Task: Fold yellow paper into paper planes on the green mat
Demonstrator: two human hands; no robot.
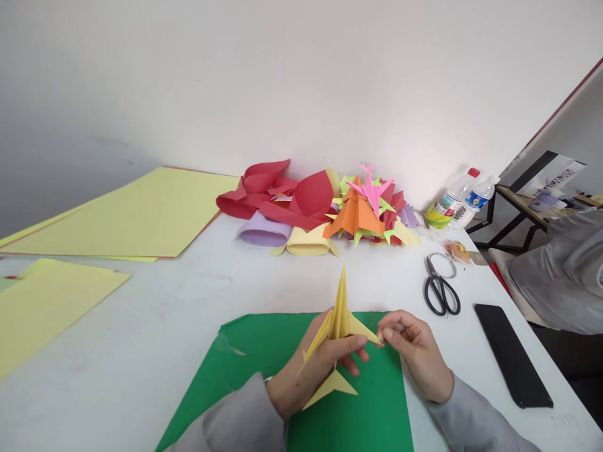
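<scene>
My left hand [315, 370] is closed around a folded yellow paper figure [340, 314], holding it upright above a green paper sheet [377, 408]. Its long pointed tip rises toward the wall and flaps stick out to the sides and below. My right hand [414, 348] pinches the figure's right-hand flap tip between thumb and fingers. Both wrists wear grey sleeves.
A heap of coloured folded paper [325, 210] lies by the wall. Large yellow sheets [136, 213] cover the left of the white table [164, 326]. Black scissors [440, 289], a black phone [512, 355] and two plastic bottles [464, 194] sit on the right. A person's grey-clad part [560, 276] is at the far right.
</scene>
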